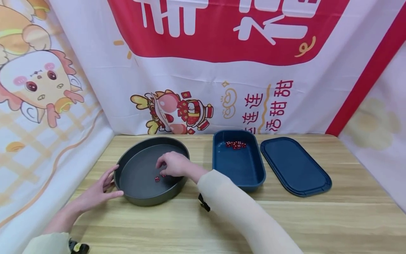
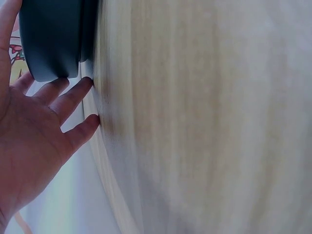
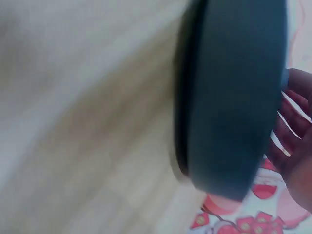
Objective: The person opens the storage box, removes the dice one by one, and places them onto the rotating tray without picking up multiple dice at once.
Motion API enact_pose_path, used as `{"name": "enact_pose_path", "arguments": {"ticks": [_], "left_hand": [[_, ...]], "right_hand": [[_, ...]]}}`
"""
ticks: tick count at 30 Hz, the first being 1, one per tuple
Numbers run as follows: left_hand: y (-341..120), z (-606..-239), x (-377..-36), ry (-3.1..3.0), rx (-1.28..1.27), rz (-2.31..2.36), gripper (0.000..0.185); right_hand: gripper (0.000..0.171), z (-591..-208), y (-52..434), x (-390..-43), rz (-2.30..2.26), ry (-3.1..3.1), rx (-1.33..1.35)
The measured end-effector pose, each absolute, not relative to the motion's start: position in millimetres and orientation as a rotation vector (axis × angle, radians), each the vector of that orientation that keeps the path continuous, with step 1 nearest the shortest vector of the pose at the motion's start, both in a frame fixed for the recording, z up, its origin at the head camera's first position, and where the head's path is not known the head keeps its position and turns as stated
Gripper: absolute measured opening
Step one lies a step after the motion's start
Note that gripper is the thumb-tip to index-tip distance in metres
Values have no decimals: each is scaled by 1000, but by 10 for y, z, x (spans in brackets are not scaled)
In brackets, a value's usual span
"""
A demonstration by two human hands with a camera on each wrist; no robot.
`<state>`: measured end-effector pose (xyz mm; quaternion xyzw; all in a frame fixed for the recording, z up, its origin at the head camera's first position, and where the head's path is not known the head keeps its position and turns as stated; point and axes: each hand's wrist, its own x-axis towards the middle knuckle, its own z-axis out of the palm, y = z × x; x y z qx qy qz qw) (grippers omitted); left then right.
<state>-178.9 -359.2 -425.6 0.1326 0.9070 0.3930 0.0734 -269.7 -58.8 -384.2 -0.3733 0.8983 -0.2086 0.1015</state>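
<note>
A round dark grey pan (image 1: 136, 169) sits on the left part of the table. My left hand (image 1: 96, 194) touches its left side with fingers spread and fairly straight; in the left wrist view the fingertips of my left hand (image 2: 36, 131) meet the pan's wall (image 2: 51, 44). Inside the pan, my right hand (image 1: 176, 164) hovers low with fingers bent and a gap between thumb and forefinger. Below it lie red dice (image 1: 157, 179), one partly covered by the thumb. The pan's wall (image 3: 234, 97) hides the fingertips in the right wrist view.
A blue rectangular container (image 1: 238, 171) stands right of the pan, with several red dice (image 1: 235, 145) at its far end. Beside it lies a blue lid (image 1: 295, 165) on the wooden table (image 1: 317, 218). Printed cloth (image 1: 177, 74) hangs along the back and sides.
</note>
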Motion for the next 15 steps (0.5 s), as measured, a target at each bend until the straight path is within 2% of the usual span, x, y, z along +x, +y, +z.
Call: {"name": "enact_pose_path", "arguments": {"ticks": [9,15], "left_hand": [[-3587,-4269,-1802,2739,404,1160,98],[-3595,-4285,-1804,2736,413,1175,97]], "right_hand": [[23,-3459,-41,-2799,-813,2552,-1114],[20,-3337,390,-2882,-831,2602,-1081]]}}
